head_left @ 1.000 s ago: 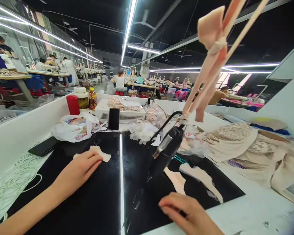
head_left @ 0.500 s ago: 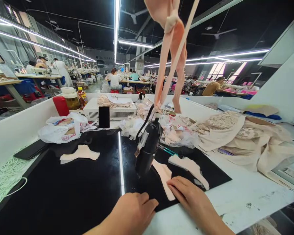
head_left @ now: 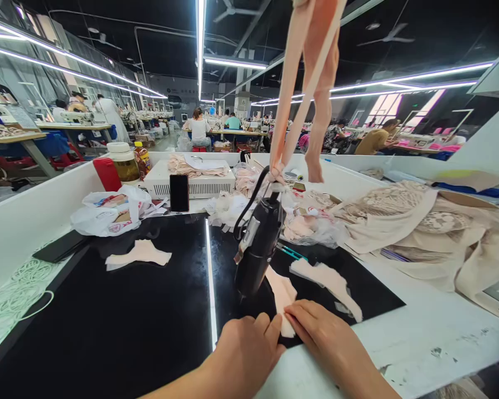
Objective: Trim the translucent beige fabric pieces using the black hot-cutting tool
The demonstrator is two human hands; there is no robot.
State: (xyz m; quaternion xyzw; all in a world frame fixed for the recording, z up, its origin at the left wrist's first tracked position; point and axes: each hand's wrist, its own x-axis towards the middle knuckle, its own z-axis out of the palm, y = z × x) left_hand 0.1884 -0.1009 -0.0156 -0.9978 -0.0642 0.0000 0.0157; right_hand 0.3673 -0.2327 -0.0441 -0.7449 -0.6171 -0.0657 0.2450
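Note:
A pale peach fabric piece [head_left: 281,291] lies on the black mat [head_left: 149,310] in front of me. My left hand [head_left: 251,346] is closed, its thumb and fingertips at the lower left edge of this piece. On the opposite edge, my right hand [head_left: 322,330] presses its fingers together against the fabric; what its fingertips pinch is partly hidden. Just beyond the left hand hangs a black cylindrical tool [head_left: 260,244] with a metal lever, tied to peach fabric strips [head_left: 291,111]. A second peach fabric piece [head_left: 326,280] lies right of it, and another fabric piece [head_left: 139,254] lies far left.
Teal-handled tweezers [head_left: 291,252] lie behind the tool. A phone [head_left: 179,193] leans on a white box [head_left: 212,185]. Beige fabric heaps [head_left: 399,221] cover the right side; green cord [head_left: 20,299] lies left. Several people sit at sewing tables behind.
My left hand has moved right to the fabric piece's lower edge. My right hand stays nearly in place on it. The whole view has shifted slightly.

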